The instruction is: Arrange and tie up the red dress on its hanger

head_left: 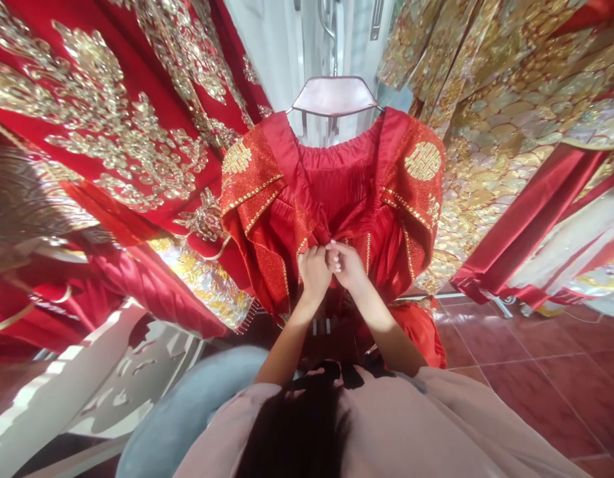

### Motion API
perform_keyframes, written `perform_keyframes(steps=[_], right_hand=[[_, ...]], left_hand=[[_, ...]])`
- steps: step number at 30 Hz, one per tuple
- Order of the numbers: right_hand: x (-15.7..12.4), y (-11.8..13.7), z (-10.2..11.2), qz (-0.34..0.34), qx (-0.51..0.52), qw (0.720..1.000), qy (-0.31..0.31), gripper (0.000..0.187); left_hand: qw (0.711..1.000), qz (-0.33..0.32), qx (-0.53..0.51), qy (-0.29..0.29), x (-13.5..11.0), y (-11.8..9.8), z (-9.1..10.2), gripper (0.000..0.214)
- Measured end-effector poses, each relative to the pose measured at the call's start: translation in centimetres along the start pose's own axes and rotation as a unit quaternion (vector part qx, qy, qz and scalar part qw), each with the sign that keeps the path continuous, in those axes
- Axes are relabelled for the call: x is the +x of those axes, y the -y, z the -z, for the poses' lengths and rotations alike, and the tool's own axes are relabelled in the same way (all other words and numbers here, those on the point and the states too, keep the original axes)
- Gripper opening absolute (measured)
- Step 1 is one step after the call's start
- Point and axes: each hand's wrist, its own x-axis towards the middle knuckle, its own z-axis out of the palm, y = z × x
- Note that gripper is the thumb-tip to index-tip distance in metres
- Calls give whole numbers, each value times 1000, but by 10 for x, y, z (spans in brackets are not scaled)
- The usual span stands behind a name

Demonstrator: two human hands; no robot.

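A red jacket (pixel 336 192) with gold embroidered panels hangs on a pale hanger (pixel 334 96) straight ahead. Both front edges of the jacket meet at its middle, where my hands work. My left hand (pixel 314 272) is closed, pinching the left front edge of the jacket. My right hand (pixel 347 264) is closed too, fingers curled on the right front edge, touching the left hand. What sits between the fingertips is hidden by the cloth folds.
More red and gold embroidered garments hang close on the left (pixel 112 133) and on the right (pixel 526 113). A white carved piece of furniture (pixel 102 378) stands at lower left. Red floor tiles (pixel 536 372) show at lower right.
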Motion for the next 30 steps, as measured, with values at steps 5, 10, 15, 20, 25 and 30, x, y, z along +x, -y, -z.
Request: perform_keyframes(steps=[5,10,15,20,25,30], right_hand=[[-4,30,-18,-12,25,999,-21,20],[-24,31,-40,166,-8,986,-5,14],[-17,13,-40,231,-120,965,-28,24],[-15,16,-31,362,-344,862,-85,33],[-9,27,-29,382,-414,821,-98,27],[-5,47,-31,321,-524,788,37,23]], left_hand=[[1000,13,-2,5,-15,-8,5,23],[999,1,-31,-11,-25,-13,15,25],[997,40,-54,30,-32,-8,18,21],[997,37,-60,30,-36,-3,20,20],[997,26,-70,24,-37,-3,20,20],[997,25,-73,13,-38,-2,19,23]])
